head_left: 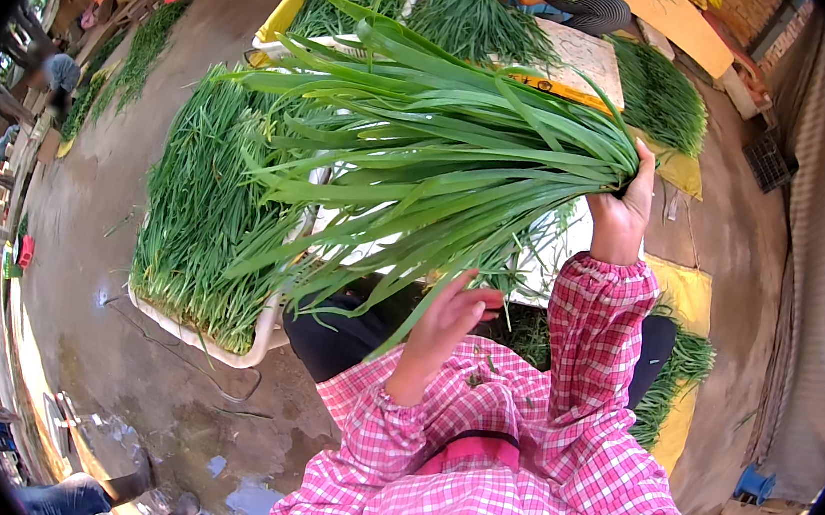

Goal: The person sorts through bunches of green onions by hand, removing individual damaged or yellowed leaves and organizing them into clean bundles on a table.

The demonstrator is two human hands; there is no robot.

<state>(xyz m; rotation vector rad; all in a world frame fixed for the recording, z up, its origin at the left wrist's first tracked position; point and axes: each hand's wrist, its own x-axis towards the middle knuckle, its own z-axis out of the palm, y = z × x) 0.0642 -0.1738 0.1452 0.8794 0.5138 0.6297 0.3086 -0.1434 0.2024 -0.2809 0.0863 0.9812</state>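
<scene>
In the head view, my right hand (pixel 624 211) is closed around the gathered end of a large bunch of garlic chives (pixel 476 129), holding it up. The long flat leaves fan out leftward, some drooping. Below the leaves is my left hand (pixel 455 312), its fingers apart and nothing visible in them; whether they brush the hanging leaves I cannot tell. Under the bunch lies a white work surface (pixel 575 242) with loose green bits on it, largely covered by the leaves.
On the left stands a white crate (pixel 269 335) piled with chives. Another filled crate (pixel 272 40) is at the far side, beside a heap of chives (pixel 477 23). More chives (pixel 656 92) lie on yellow sheeting at right. Another person's legs (pixel 590 5) show at the far edge.
</scene>
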